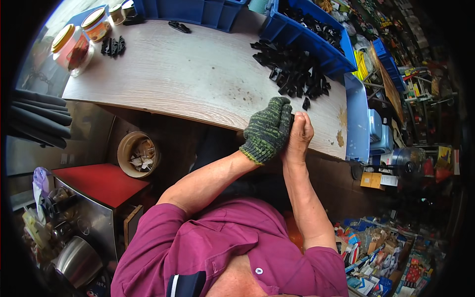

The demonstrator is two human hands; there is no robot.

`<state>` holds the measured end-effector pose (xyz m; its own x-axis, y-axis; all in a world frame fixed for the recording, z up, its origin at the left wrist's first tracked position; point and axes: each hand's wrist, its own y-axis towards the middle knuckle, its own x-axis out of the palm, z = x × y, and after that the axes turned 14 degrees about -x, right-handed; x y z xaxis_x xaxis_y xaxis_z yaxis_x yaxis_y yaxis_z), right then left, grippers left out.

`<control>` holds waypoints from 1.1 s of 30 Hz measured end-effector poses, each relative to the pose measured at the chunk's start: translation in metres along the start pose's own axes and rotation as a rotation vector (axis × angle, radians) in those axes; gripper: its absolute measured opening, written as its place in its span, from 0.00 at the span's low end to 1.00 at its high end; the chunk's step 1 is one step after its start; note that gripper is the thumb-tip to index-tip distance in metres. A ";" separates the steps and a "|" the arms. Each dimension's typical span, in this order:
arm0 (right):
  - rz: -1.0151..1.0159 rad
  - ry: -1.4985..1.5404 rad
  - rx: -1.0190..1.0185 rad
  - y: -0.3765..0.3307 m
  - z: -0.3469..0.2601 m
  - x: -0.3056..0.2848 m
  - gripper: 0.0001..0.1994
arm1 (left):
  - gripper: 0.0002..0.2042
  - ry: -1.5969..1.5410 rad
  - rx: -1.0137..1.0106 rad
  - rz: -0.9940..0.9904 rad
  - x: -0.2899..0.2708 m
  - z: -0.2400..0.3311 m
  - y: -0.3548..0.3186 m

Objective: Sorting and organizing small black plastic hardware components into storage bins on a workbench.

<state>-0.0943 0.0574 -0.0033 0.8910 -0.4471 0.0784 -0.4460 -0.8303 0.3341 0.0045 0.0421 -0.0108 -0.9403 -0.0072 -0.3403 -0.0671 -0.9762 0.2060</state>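
Note:
My left hand [267, 129], in a dark green and black knitted glove, is closed and pressed against my bare right hand [299, 137] at the table's front edge. The right fingers are curled in too. A sliver of something dark shows between the hands, mostly hidden, and I cannot make out its kind. Just beyond them lies a heap of small black plastic pieces [296, 72] on the pale wood-grain table [198, 74]. One loose black piece [306, 103] sits apart, nearest my fingers.
A blue crate [277, 30] behind the heap holds more black pieces; another blue crate [190, 14] stands at the back. Lidded jars [73, 52] and a small black group [114, 47] are far left. A bucket with scraps [123, 157] is below left. Cluttered shelves fill the right.

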 end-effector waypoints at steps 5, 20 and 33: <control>-0.015 0.011 0.009 0.004 0.001 0.000 0.14 | 0.13 -0.063 0.061 0.114 0.001 -0.004 0.002; 0.741 -0.054 0.113 0.116 -0.040 -0.120 0.20 | 0.21 0.997 -0.126 0.394 -0.183 -0.093 0.189; 0.047 -0.563 0.361 0.102 -0.005 -0.069 0.25 | 0.22 0.839 0.372 0.106 -0.158 -0.092 0.133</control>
<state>-0.2005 0.0054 0.0303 0.7340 -0.5093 -0.4493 -0.5704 -0.8214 -0.0008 0.1753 -0.1065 -0.0142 -0.4079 -0.3888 -0.8261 -0.2335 -0.8303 0.5061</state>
